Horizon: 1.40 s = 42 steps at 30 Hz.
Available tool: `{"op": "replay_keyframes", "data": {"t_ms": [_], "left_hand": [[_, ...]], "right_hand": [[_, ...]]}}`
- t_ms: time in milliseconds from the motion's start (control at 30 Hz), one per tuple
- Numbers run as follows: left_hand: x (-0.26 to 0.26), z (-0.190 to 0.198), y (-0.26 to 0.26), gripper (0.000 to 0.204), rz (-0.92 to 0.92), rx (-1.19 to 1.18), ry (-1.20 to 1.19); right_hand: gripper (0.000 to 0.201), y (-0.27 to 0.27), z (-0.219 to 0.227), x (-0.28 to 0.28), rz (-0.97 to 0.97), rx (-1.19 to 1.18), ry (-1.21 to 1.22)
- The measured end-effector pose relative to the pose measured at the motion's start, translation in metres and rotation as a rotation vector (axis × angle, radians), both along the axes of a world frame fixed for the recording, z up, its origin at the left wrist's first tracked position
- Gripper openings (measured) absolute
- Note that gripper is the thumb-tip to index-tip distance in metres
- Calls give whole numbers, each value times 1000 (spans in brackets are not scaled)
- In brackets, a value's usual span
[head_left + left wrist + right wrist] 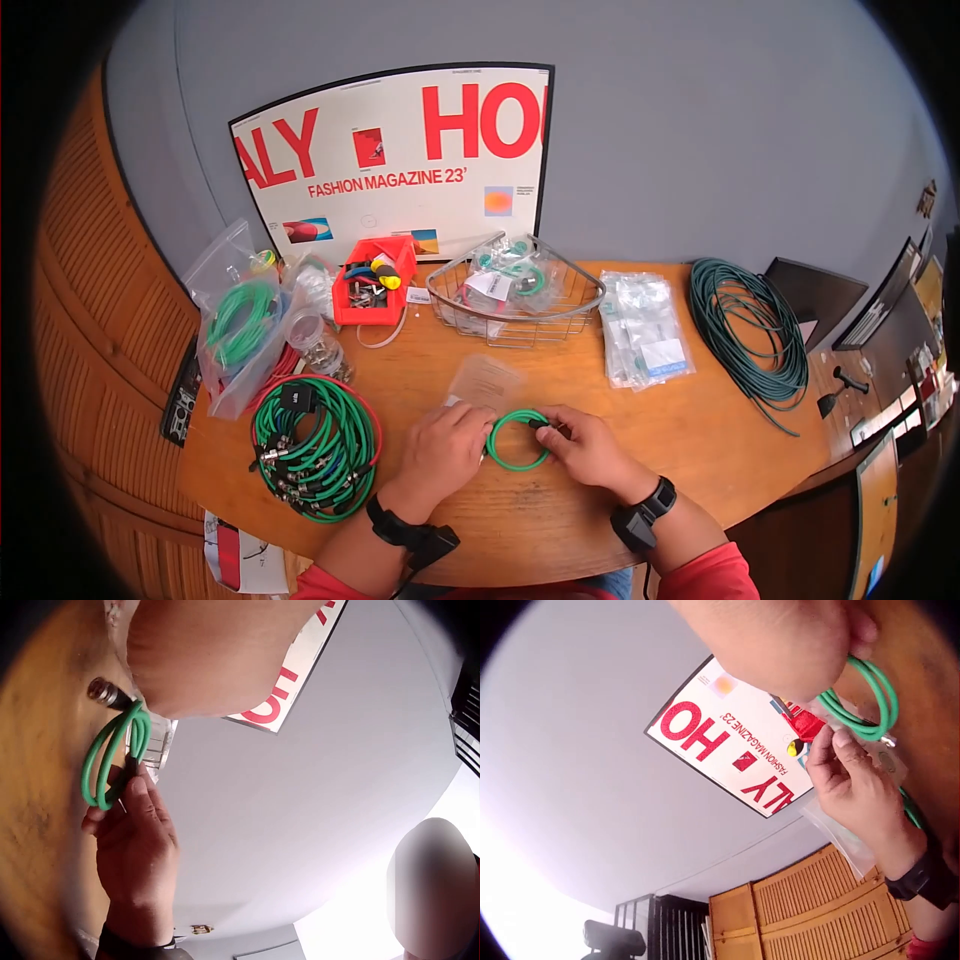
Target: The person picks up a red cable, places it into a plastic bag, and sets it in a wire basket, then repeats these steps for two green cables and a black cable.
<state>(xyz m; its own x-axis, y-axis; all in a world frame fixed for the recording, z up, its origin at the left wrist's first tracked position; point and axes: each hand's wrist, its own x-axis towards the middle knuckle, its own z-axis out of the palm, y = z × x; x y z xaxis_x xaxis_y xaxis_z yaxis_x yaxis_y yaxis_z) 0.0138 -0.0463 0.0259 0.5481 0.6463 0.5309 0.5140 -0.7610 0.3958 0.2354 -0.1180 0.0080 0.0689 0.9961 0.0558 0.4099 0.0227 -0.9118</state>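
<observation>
A small coil of green cable [517, 440] is held in my right hand [583, 447], thumb and fingers pinching a black part at the coil's right side. A metal connector [103, 691] with a black sleeve sticks out from the coil on the side of my left hand. My left hand [447, 450] is beside the coil, back upward, fingers bent. In the right wrist view its thumb and forefinger [823, 746] come close together; I cannot tell what is between them. A clear plastic bag [487, 380] lies on the table just beyond the left fingertips.
On the wooden table [640, 450] a pile of green cables [345, 425] lies left. Behind are a bagged cable [240, 325], a red bin [372, 312] and a wire basket [560, 328]. Flat plastic bags [640, 320] and a dark cable coil [705, 330] lie right.
</observation>
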Motion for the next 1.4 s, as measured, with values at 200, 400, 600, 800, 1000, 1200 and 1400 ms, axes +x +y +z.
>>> {"op": "replay_keyframes", "data": {"t_ms": [200,400,600,800,1000,1200,1400], "left_hand": [[1,1,0,14,-75,-37,-31],[5,1,-2,14,-96,-19,-20],[7,-3,-1,13,-61,-63,-76],[13,-9,-4,16,-36,-143,-203],[16,0,-13,15,-103,-12,-37],[7,-1,-2,18,-59,-51,-107],[-26,-38,40,49,77,-636,-491]], "right_hand": [[31,3,-2,5,-42,-99,270],[30,1,-5,1,-131,-92,259],[26,5,-6,5,-240,-63,471],[26,0,5,-4,-131,-147,201],[25,0,-3,-7,-117,-124,285],[30,1,-11,-11,-122,-108,356],[29,3,-15,-15,-47,-36,450]]}}
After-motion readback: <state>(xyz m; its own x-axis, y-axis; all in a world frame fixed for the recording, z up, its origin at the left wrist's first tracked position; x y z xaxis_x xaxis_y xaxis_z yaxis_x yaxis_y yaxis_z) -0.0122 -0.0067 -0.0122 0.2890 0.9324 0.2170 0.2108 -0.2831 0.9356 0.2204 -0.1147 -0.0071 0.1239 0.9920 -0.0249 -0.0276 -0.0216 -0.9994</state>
